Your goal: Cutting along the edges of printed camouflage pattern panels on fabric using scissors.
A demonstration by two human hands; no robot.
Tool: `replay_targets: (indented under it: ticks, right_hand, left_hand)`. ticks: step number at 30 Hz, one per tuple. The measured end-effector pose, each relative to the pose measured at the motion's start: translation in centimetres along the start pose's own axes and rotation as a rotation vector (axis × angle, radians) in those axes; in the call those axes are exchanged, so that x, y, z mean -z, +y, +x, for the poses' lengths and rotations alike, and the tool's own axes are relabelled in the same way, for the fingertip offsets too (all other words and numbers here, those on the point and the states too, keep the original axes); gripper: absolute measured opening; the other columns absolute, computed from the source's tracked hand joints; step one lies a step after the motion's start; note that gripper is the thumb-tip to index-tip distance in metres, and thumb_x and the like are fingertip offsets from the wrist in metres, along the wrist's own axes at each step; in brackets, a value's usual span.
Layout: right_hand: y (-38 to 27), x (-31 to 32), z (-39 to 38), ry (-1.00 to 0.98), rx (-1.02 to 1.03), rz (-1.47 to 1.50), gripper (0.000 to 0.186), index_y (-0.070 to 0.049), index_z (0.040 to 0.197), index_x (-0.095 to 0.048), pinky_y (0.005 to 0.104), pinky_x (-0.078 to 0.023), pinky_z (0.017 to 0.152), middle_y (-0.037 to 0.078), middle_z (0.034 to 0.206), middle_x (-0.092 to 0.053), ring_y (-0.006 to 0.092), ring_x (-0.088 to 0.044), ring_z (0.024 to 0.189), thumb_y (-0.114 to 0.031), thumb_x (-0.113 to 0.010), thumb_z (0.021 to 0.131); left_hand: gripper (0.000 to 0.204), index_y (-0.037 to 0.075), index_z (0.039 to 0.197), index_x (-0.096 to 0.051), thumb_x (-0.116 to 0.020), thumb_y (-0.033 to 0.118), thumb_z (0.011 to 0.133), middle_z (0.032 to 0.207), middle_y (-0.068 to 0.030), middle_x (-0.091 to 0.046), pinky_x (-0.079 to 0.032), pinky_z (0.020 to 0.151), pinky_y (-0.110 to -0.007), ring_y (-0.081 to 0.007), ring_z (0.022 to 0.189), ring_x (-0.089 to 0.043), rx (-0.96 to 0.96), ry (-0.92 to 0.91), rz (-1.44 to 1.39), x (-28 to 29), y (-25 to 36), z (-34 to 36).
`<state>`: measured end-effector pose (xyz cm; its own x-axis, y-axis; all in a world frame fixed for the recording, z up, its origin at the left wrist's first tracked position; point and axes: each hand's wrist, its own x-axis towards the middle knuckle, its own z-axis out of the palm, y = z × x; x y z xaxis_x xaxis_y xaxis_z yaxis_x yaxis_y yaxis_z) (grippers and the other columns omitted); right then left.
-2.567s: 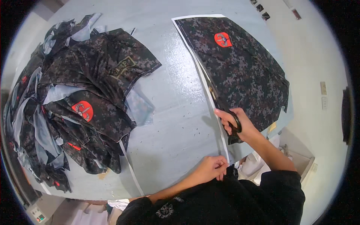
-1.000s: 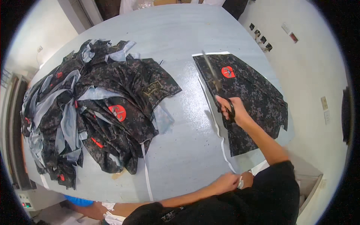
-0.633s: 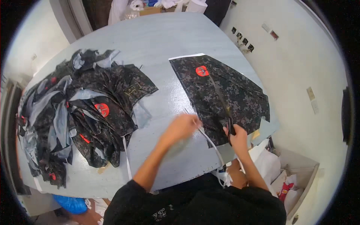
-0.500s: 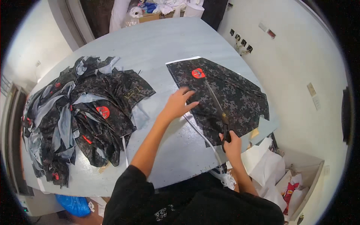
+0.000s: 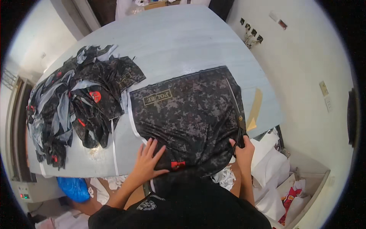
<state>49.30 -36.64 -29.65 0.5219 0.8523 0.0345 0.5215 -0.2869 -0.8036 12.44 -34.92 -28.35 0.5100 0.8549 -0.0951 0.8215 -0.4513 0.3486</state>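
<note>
A dark camouflage cloth panel (image 5: 187, 110) lies on the grey table (image 5: 175, 34) in front of me, with a printed box near its upper left, a small red patch low down and a white strip along its left edge. My left hand (image 5: 150, 158) lies spread on the lower left of the panel. My right hand (image 5: 242, 147) grips black-handled scissors (image 5: 240, 118), whose long blade lies along the panel's right side. The panel's lower part droops over the near table edge, partly hidden by my black shirt.
A heap of camouflage pieces (image 5: 51, 122) covers the table's left part. Yellow paper (image 5: 254, 107) lies right of the panel. Below the table are a blue bag (image 5: 72, 189) and white scraps (image 5: 267, 175). A wall (image 5: 309, 68) with sockets stands at right; machinery (image 5: 23, 133) at left.
The panel has been turned and drawn nearer, now showing a printed box. My left hand has moved down from its upper edge and lies spread. The scissors have shifted to the panel's right side.
</note>
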Motion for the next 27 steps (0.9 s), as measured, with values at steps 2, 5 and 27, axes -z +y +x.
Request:
replay_targets:
  ticks: [2, 5, 27]
  right_hand:
    - [1.1, 0.1, 0.3, 0.05, 0.07, -0.056, 0.032, 0.003, 0.084, -0.056, 0.0318, -0.04, 0.058, 0.014, 0.064, -0.055, 0.0173, -0.045, 0.061, -0.017, -0.08, 0.08]
    - [2.6, -0.2, 1.0, 0.067, 0.134, -0.055, 0.031, 0.003, 0.084, -0.057, 0.0316, -0.041, 0.059, 0.014, 0.065, -0.056, 0.0168, -0.045, 0.061, -0.016, -0.081, 0.078]
    - [-2.7, -14.1, 29.0, 0.194, 0.301, -0.506, 0.042, 0.001, 0.097, -0.06, 0.0524, -0.046, 0.072, 0.025, 0.085, -0.066, 0.0477, -0.062, 0.085, -0.04, -0.068, 0.09]
  left_hand:
    - [0.056, 0.013, 0.124, -0.065, -0.082, 0.036, 0.076, 0.15, -0.0167, -0.043, -0.031, 0.112, -0.046, -0.033, 0.133, -0.046, -0.123, 0.089, 0.258, -1.0, 0.3, -0.9]
    - [0.057, 0.011, 0.124, -0.065, -0.083, 0.033, 0.075, 0.144, -0.0151, -0.05, -0.035, 0.11, -0.044, -0.0331, 0.129, -0.05, -0.192, 0.145, -0.01, -1.3, -0.9, -0.4]
    - [0.076, 0.019, 0.147, -0.045, -0.052, 0.068, 0.089, 0.157, -0.0201, -0.031, -0.019, 0.116, -0.06, -0.0408, 0.146, -0.024, 0.059, 0.528, 0.096, -1.2, -16.6, 35.9]
